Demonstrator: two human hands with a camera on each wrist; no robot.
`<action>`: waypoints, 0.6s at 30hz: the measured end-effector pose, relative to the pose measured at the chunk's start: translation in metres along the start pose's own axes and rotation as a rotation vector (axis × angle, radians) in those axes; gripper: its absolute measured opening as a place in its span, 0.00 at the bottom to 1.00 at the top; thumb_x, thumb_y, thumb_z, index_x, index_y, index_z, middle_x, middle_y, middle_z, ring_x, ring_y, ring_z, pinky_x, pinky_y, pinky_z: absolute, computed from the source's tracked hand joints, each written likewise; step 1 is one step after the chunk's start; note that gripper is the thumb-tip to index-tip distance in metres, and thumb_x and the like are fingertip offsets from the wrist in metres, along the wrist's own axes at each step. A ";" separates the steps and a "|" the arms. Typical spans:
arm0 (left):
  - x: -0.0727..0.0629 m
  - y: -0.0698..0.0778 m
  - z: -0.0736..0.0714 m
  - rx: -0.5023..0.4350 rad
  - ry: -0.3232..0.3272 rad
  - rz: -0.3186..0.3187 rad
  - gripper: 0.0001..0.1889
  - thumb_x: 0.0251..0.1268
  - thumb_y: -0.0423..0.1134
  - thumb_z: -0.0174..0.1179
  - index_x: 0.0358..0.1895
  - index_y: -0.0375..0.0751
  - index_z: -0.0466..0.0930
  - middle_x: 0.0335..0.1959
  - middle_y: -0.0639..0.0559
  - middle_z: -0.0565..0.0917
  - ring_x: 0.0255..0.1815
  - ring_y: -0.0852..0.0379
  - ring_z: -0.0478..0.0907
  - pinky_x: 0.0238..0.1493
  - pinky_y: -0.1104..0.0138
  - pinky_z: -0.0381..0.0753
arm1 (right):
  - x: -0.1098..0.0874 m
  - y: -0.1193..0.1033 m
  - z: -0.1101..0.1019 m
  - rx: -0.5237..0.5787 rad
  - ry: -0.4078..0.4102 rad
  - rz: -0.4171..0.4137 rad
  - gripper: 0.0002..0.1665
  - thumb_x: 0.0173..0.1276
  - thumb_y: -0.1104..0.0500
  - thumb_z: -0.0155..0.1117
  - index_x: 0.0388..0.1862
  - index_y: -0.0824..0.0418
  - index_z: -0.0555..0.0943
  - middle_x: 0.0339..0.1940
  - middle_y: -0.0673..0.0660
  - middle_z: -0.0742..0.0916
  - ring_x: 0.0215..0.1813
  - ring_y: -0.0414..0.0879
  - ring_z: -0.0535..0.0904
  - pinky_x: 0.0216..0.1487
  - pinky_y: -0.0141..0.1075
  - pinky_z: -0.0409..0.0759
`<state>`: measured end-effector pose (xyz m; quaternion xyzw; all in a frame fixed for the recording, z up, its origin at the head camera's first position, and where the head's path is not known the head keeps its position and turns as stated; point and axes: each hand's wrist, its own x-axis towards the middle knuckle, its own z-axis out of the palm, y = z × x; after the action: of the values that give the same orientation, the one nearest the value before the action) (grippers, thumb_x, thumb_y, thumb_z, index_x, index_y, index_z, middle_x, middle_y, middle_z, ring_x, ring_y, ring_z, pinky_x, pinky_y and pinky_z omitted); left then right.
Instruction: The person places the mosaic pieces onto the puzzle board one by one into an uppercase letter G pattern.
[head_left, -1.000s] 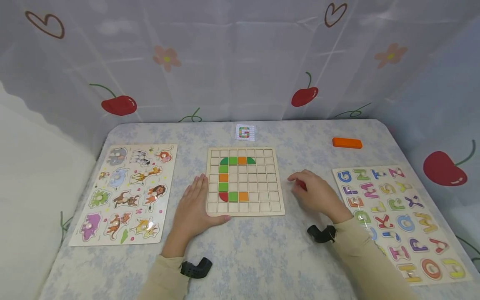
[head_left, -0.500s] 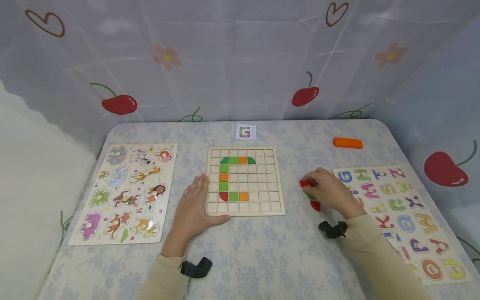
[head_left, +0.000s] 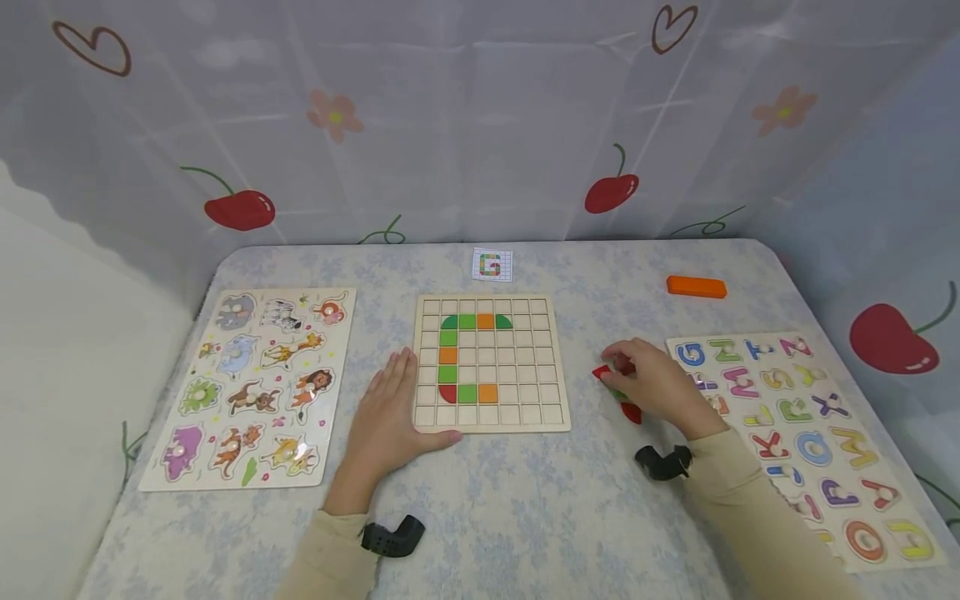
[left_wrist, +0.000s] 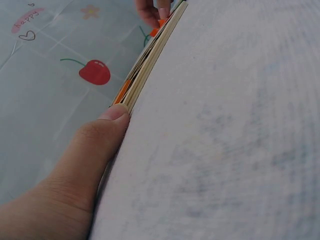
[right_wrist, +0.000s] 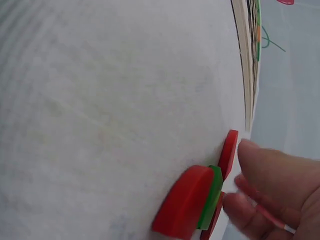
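Ten coloured tiles (head_left: pixel 447 356) are set in the grid board (head_left: pixel 487 357) at the centre of the frame, arranged in green, orange and red along an upper row, a left column and part of a lower row. The board's left edge and lower-left corner are touched by the left hand (head_left: pixel 390 408), whose fingers are held straight, with the thumb stretched out along the bottom edge. To the right of the board, loose pieces in red (head_left: pixel 632 412) and green (head_left: pixel 617 393) are partly covered by the right hand (head_left: pixel 651 385). Its fingers are curled beside them; whether a piece is pinched cannot be told. In the right wrist view, these pieces are seen close together at the bottom of the frame, just beside the thumb.

A small printed card (head_left: pixel 492 265) is placed above the board, and an orange block (head_left: pixel 697 287) at the upper right. An animal puzzle (head_left: pixel 339 358) is laid at the left of the frame, a letter puzzle (head_left: pixel 846 421) at the lower right, partly covered by the right sleeve (head_left: pixel 750 508).
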<state>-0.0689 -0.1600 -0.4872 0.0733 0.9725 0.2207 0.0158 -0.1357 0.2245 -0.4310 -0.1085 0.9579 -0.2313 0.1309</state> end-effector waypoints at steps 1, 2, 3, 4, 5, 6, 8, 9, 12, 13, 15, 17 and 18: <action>0.000 0.000 0.000 -0.001 0.000 0.000 0.74 0.35 0.86 0.58 0.81 0.39 0.40 0.83 0.46 0.44 0.84 0.49 0.39 0.82 0.51 0.46 | 0.000 0.000 0.000 -0.006 0.006 0.018 0.19 0.69 0.52 0.67 0.54 0.60 0.81 0.45 0.59 0.83 0.44 0.51 0.77 0.46 0.46 0.81; 0.000 0.000 0.000 -0.001 0.000 -0.001 0.74 0.35 0.86 0.58 0.81 0.39 0.40 0.83 0.46 0.44 0.84 0.49 0.39 0.82 0.51 0.46 | 0.001 0.000 0.001 -0.011 0.012 0.033 0.19 0.68 0.51 0.68 0.52 0.61 0.82 0.45 0.59 0.83 0.43 0.51 0.77 0.45 0.45 0.81; 0.000 0.000 0.000 -0.003 0.001 -0.001 0.74 0.35 0.86 0.58 0.81 0.39 0.40 0.83 0.46 0.44 0.84 0.49 0.39 0.82 0.51 0.46 | 0.001 0.000 0.001 -0.017 0.016 0.047 0.19 0.67 0.50 0.68 0.50 0.61 0.83 0.44 0.59 0.83 0.43 0.51 0.77 0.43 0.44 0.80; 0.000 0.001 0.000 -0.004 0.002 -0.002 0.74 0.35 0.86 0.58 0.81 0.39 0.41 0.83 0.46 0.44 0.84 0.49 0.39 0.82 0.51 0.47 | 0.001 0.000 0.002 -0.023 0.019 0.052 0.18 0.67 0.49 0.68 0.48 0.60 0.83 0.44 0.59 0.83 0.42 0.50 0.77 0.41 0.43 0.79; 0.000 0.001 -0.001 -0.004 0.001 -0.002 0.74 0.35 0.86 0.58 0.81 0.39 0.40 0.83 0.46 0.44 0.84 0.49 0.39 0.82 0.51 0.47 | 0.002 0.000 0.002 -0.024 0.020 0.048 0.17 0.67 0.49 0.69 0.47 0.60 0.84 0.44 0.58 0.83 0.41 0.50 0.77 0.41 0.43 0.79; 0.000 0.001 -0.001 -0.006 0.001 -0.003 0.74 0.35 0.85 0.59 0.81 0.39 0.40 0.83 0.46 0.44 0.84 0.49 0.39 0.82 0.51 0.46 | 0.002 0.000 0.003 -0.021 0.020 0.039 0.15 0.67 0.50 0.68 0.46 0.59 0.84 0.44 0.58 0.83 0.41 0.50 0.77 0.42 0.42 0.79; 0.000 0.001 -0.001 -0.006 -0.001 -0.005 0.74 0.35 0.85 0.59 0.81 0.39 0.40 0.83 0.46 0.44 0.84 0.49 0.39 0.82 0.51 0.46 | 0.002 -0.001 0.004 -0.008 0.014 0.008 0.13 0.68 0.53 0.68 0.47 0.57 0.84 0.44 0.58 0.83 0.42 0.50 0.76 0.44 0.44 0.79; 0.000 0.001 -0.001 -0.007 -0.001 -0.006 0.74 0.35 0.85 0.59 0.81 0.39 0.40 0.83 0.46 0.44 0.84 0.49 0.39 0.82 0.51 0.46 | 0.002 -0.001 0.004 0.001 0.008 -0.008 0.12 0.69 0.54 0.67 0.48 0.57 0.84 0.44 0.57 0.82 0.43 0.50 0.76 0.46 0.44 0.79; 0.000 0.001 -0.001 -0.006 -0.002 -0.007 0.74 0.35 0.85 0.59 0.81 0.39 0.40 0.83 0.46 0.44 0.84 0.49 0.39 0.82 0.51 0.46 | 0.002 -0.001 0.005 0.029 -0.005 -0.037 0.14 0.70 0.56 0.66 0.53 0.56 0.83 0.46 0.57 0.82 0.46 0.51 0.75 0.51 0.47 0.79; 0.000 0.001 -0.001 -0.006 -0.002 -0.007 0.74 0.35 0.85 0.59 0.81 0.39 0.40 0.83 0.46 0.44 0.84 0.49 0.39 0.82 0.51 0.46 | 0.002 -0.002 0.005 0.031 -0.006 -0.037 0.15 0.69 0.56 0.66 0.54 0.56 0.83 0.47 0.57 0.82 0.47 0.51 0.75 0.52 0.48 0.79; 0.000 0.001 -0.001 -0.007 -0.001 -0.007 0.74 0.35 0.85 0.59 0.81 0.39 0.40 0.83 0.46 0.44 0.84 0.49 0.39 0.82 0.51 0.46 | 0.003 -0.002 0.005 0.025 -0.002 -0.033 0.16 0.69 0.55 0.67 0.54 0.57 0.82 0.47 0.57 0.82 0.47 0.52 0.76 0.52 0.49 0.79; 0.000 0.001 -0.001 -0.005 -0.003 -0.008 0.74 0.35 0.85 0.59 0.81 0.39 0.40 0.83 0.46 0.44 0.84 0.49 0.39 0.82 0.51 0.46 | 0.003 -0.003 0.006 0.021 0.000 -0.031 0.16 0.68 0.54 0.68 0.52 0.58 0.82 0.46 0.57 0.82 0.46 0.51 0.76 0.51 0.48 0.79; 0.000 0.001 -0.002 -0.005 -0.004 -0.008 0.74 0.35 0.85 0.59 0.81 0.39 0.40 0.83 0.46 0.44 0.84 0.49 0.39 0.82 0.51 0.46 | 0.004 -0.004 0.006 0.022 -0.002 -0.030 0.15 0.67 0.54 0.69 0.50 0.58 0.82 0.44 0.57 0.82 0.45 0.51 0.76 0.50 0.47 0.79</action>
<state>-0.0688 -0.1595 -0.4853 0.0697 0.9722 0.2228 0.0190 -0.1367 0.2178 -0.4351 -0.1218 0.9534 -0.2437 0.1295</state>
